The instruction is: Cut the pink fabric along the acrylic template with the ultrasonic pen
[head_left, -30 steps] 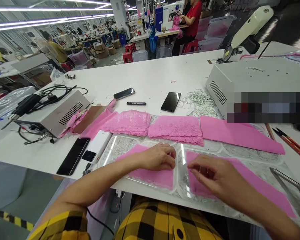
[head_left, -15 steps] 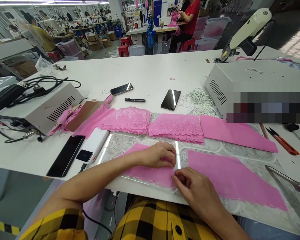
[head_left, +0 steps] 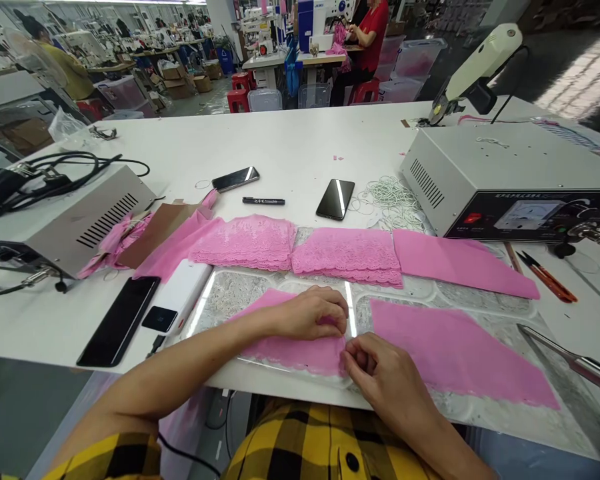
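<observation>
A pink fabric piece (head_left: pixel 295 355) with a scalloped lower edge lies on the clear-covered work surface in front of me. Over its upper right part rests my left hand (head_left: pixel 316 313), fingers curled down and closed at the fabric's right edge. My right hand (head_left: pixel 380 367) pinches the same edge lower down, near the corner, thumb against fingers. Right of the hands a second pink piece (head_left: pixel 455 347) lies flat. Behind them sit two stacks of pink lace pieces (head_left: pixel 245 243) (head_left: pixel 347 257) and a plain pink stack (head_left: pixel 460 262). The fingertips' exact hold is partly hidden.
Grey machine boxes stand left (head_left: pixel 70 213) and right (head_left: pixel 500 157). A metal-tipped tool (head_left: pixel 570 360) lies at right, near orange-handled tweezers (head_left: pixel 547 277). Phones (head_left: pixel 335 199), a marker (head_left: pixel 263 201), a white power bank (head_left: pixel 185 293) and tangled thread (head_left: pixel 395 200) are on the table.
The view has shifted slightly, so the table's things sit a little further left. Both hands stay at the fabric's right edge with almost the same grip.
</observation>
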Action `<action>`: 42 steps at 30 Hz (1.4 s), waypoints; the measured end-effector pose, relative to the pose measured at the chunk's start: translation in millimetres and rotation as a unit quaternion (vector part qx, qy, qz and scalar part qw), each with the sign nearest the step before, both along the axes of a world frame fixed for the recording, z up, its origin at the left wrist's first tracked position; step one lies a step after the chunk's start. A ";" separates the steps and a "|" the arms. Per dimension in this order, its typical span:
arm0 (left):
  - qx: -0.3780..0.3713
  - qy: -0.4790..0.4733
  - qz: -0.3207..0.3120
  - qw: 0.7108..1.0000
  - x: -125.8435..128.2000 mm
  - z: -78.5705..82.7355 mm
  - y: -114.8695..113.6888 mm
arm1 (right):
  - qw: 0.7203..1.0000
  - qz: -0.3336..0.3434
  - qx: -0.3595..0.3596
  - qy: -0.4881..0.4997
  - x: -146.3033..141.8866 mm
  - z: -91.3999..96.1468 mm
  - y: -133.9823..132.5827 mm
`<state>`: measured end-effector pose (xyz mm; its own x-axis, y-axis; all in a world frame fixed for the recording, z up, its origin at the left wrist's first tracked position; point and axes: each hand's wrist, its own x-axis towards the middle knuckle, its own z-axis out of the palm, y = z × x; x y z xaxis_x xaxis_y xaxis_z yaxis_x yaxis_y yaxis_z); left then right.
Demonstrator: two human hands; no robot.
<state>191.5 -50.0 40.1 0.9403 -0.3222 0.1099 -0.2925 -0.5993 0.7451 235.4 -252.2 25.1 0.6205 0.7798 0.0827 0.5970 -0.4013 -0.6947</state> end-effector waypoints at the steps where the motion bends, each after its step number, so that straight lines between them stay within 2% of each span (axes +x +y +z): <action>1: 0.002 0.000 0.001 1.000 -0.1 -0.1 0.0 | 1.000 -0.002 -0.002 0.000 -0.1 0.0 0.2; 9: 0.019 0.000 0.005 1.000 -0.4 -2.1 -0.9 | 1.000 -0.019 0.005 -0.008 -2.0 -2.6 1.1; 18: 0.044 0.008 -0.012 0.999 -0.7 6.4 -3.3 | 0.999 -0.025 0.041 -0.010 -2.5 -4.3 1.6; 42: 0.063 0.028 -0.006 0.998 0.3 8.0 -6.7 | 0.998 -0.013 0.035 -0.044 -4.2 -6.4 -1.9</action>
